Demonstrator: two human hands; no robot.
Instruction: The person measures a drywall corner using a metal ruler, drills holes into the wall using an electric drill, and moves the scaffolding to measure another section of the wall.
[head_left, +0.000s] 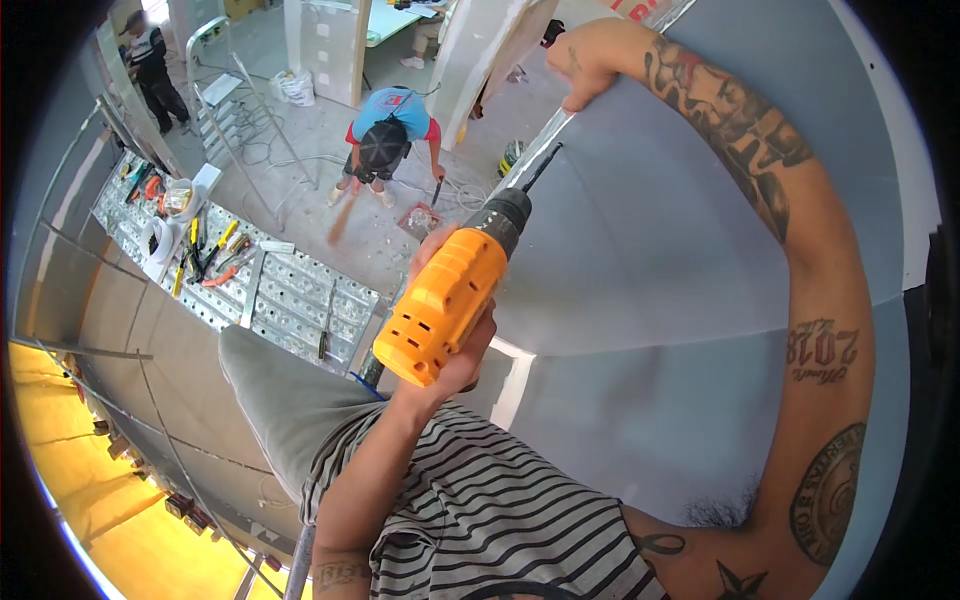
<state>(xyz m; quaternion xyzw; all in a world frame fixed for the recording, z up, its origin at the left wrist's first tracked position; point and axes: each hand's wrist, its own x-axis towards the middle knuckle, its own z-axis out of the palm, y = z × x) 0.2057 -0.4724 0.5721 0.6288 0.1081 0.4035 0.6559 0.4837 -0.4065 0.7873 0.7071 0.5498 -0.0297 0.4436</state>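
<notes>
power drill (445, 305), orange with a black chuck (508, 214), sits in your left hand (470, 350) in front of your body, its nose pointing up and to the right. your left fingers are wrapped around its grip, though the trigger is hidden, so i cannot tell whether it is pressed. a dark drill bit (543, 168) sticks out of the chuck, its tip near the edge of the grey wall panel (640, 250); i cannot tell whether the two touch. your right hand (588, 75) is up at the far end of that panel, bent over its edge with the thumb on the near side; the other fingers are largely out of sight, so i cannot tell how firmly they hold. your tattooed right arm curves around the panel face, and your striped shirt (510, 510) fills the lower middle. to the left of the drill runs a perforated metal scaffold plank (290, 310), carrying yellow-handled tools (193, 245), a white bucket (182, 198) and other hand tools. beyond it, on the floor below, a co-worker in a blue shirt (392, 108) and dark cap bends forward beside a reddish pan (418, 221), one hand on a dark handle. farther off stand a metal stepladder (218, 92), a white plastic bag (293, 88) and another person in dark clothes (153, 70).
</notes>
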